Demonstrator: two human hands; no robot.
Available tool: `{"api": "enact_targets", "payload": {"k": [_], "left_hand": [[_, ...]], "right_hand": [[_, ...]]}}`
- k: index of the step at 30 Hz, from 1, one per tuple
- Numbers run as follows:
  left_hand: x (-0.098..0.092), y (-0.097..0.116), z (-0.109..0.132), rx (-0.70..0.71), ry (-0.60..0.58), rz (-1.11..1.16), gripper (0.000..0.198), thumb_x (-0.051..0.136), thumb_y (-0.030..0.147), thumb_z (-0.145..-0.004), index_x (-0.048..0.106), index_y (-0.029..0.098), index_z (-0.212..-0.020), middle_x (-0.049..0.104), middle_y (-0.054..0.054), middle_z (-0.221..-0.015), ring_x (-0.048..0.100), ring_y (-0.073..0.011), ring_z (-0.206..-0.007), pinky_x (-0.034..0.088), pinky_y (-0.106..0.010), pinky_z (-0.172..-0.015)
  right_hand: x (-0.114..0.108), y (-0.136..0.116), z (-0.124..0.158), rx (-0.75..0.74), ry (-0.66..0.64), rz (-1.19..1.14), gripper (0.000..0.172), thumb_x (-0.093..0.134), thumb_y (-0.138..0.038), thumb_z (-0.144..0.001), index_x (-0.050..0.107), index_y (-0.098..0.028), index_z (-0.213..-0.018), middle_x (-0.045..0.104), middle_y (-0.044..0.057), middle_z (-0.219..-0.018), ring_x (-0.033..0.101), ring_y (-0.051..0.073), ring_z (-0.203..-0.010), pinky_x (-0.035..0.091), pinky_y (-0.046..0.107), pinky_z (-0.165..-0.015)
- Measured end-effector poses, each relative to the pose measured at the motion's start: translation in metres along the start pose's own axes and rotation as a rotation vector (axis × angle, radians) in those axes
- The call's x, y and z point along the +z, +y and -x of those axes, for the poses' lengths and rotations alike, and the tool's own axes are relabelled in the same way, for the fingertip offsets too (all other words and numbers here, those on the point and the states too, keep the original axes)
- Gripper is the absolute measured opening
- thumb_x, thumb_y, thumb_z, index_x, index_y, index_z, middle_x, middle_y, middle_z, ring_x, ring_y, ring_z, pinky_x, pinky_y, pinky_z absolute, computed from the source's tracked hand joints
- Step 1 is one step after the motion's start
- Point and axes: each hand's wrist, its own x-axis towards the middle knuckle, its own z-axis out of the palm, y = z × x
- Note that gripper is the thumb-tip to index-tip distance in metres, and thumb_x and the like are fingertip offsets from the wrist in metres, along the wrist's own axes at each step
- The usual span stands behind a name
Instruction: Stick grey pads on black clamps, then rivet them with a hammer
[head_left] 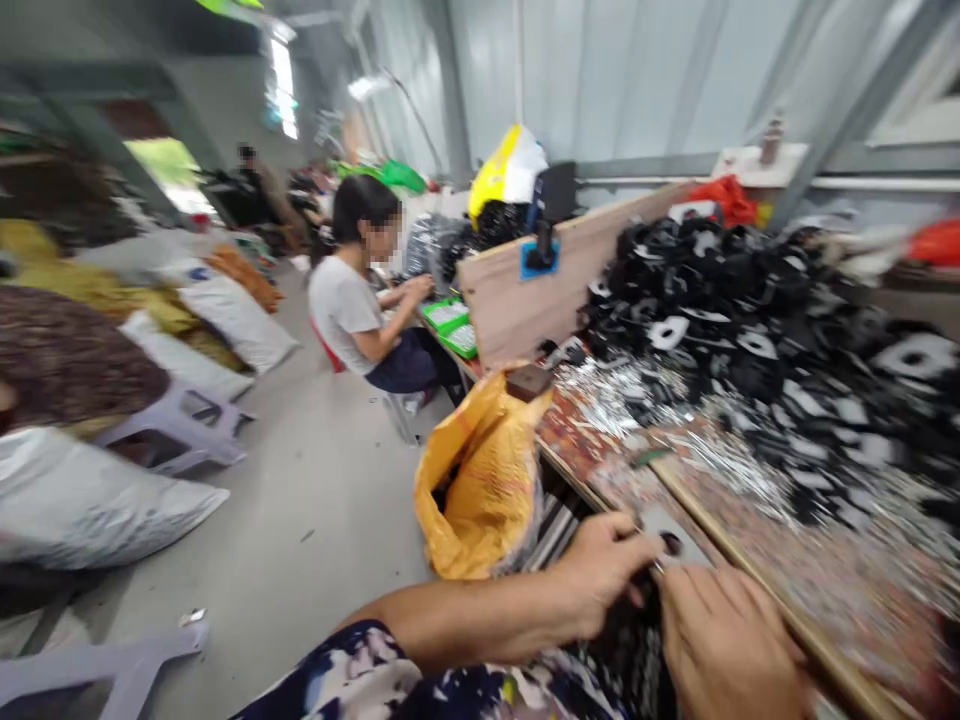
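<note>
Both of my hands meet at the table's near edge around a pale grey, flat piece with a dark round hole [684, 532]. My left hand [600, 565] pinches its left side, thumb on top and fingers curled beneath. Across the lower edge lies my right hand [727, 635], fingers bent and pressed together against the piece; its fingertips are partly hidden. Dark material shows below, between my hands. On the table, thin shiny metal strips [739, 465] lie scattered beside a large heap of black and white parts [750, 320], some with round holes.
An open orange woven sack [480, 490] stands left of the table, a brown block [529, 382] on its rim. Behind rises a wooden board [540, 300]. Further off, a co-worker [349, 280] sits by green trays [454, 325]. Sacks [90, 500] and a plastic stool [180, 425] occupy the left.
</note>
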Motion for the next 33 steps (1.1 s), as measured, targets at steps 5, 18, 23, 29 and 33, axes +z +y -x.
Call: {"api": "enact_targets", "payload": {"k": [5, 18, 23, 29, 33], "left_hand": [[-0.031, -0.017, 0.016, 0.162, -0.177, -0.052, 0.050, 0.090, 0.034, -0.068, 0.055, 0.021, -0.101, 0.063, 0.000, -0.090, 0.059, -0.0133, -0.076, 0.047, -0.022, -0.064], [-0.086, 0.024, -0.044, 0.219, 0.054, -0.459, 0.035, 0.061, 0.056, -0.093, 0.063, 0.023, -0.104, 0.050, 0.005, -0.068, 0.045, -0.0126, -0.053, 0.034, -0.021, -0.047], [-0.078, 0.011, -0.074, 0.302, 0.060, -0.580, 0.040, 0.054, 0.056, -0.096, 0.070, 0.020, -0.096, 0.050, 0.003, -0.065, 0.045, -0.0141, -0.054, 0.033, -0.025, -0.049], [-0.082, 0.015, -0.077, 0.410, 0.041, -0.677, 0.040, 0.046, 0.049, -0.101, 0.067, 0.019, -0.084, 0.052, 0.002, -0.064, 0.048, -0.0165, -0.063, 0.036, -0.027, -0.062], [-0.082, 0.017, -0.081, 0.431, 0.068, -0.699, 0.044, 0.047, 0.050, -0.100, 0.055, 0.021, -0.068, 0.050, 0.002, -0.062, 0.048, -0.0166, -0.062, 0.034, -0.029, -0.064]], "right_hand": [[-0.017, -0.025, -0.013, 0.141, -0.089, -0.053, 0.031, 0.050, -0.018, -0.104, 0.052, -0.022, -0.073, 0.058, 0.000, -0.068, 0.055, 0.019, -0.073, 0.039, 0.038, -0.084], [-0.023, 0.062, -0.006, 0.322, -0.363, 0.321, 0.011, 0.052, -0.026, -0.098, 0.054, -0.021, -0.089, 0.062, 0.007, -0.085, 0.061, 0.024, -0.079, 0.041, 0.034, -0.067], [-0.031, 0.067, 0.008, 0.383, -0.380, 0.168, 0.019, 0.052, -0.027, -0.095, 0.057, -0.020, -0.112, 0.065, 0.003, -0.082, 0.064, 0.022, -0.072, 0.043, 0.033, -0.063], [-0.049, 0.067, 0.015, 0.350, -0.436, 0.083, 0.015, 0.050, -0.026, -0.099, 0.064, -0.022, -0.098, 0.072, 0.005, -0.083, 0.069, 0.021, -0.066, 0.051, 0.032, -0.059], [-0.060, 0.047, 0.000, 0.303, -0.370, -0.025, 0.042, 0.049, -0.026, -0.105, 0.056, -0.027, -0.146, 0.079, 0.007, -0.117, 0.079, 0.023, -0.083, 0.062, 0.034, -0.065]]}}
